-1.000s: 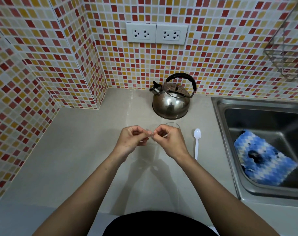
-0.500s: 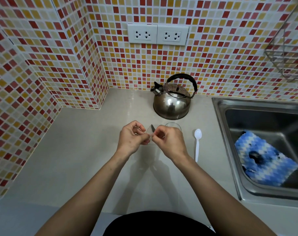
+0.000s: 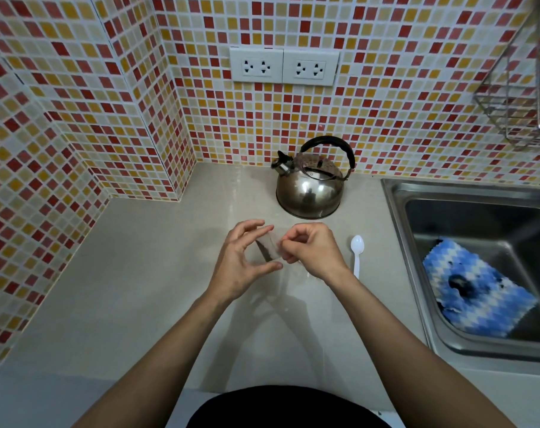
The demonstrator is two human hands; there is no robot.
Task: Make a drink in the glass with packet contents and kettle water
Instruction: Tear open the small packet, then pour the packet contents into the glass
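Clear plastic, the small packet (image 3: pixel 267 248) sits pinched between both hands above the counter (image 3: pixel 139 288): left hand (image 3: pixel 244 261) with fingers spread around it, right hand (image 3: pixel 309 251) curled tight on its edge. The glass is mostly hidden beneath the right hand. Kettle (image 3: pixel 310 186) stands beyond them, white spoon (image 3: pixel 356 254) just right.

A white plastic spoon (image 3: pixel 356 253) lies on my counter (image 3: pixel 139 288), bowl toward the wall. In the steel sink (image 3: pixel 398 211) to my right sits a blue-and-white cloth (image 3: pixel 478 301). Two white sockets (image 3: pixel 284 67) are set in the mosaic tiles, and a wire rack (image 3: pixel 516 103) hangs above the sink.
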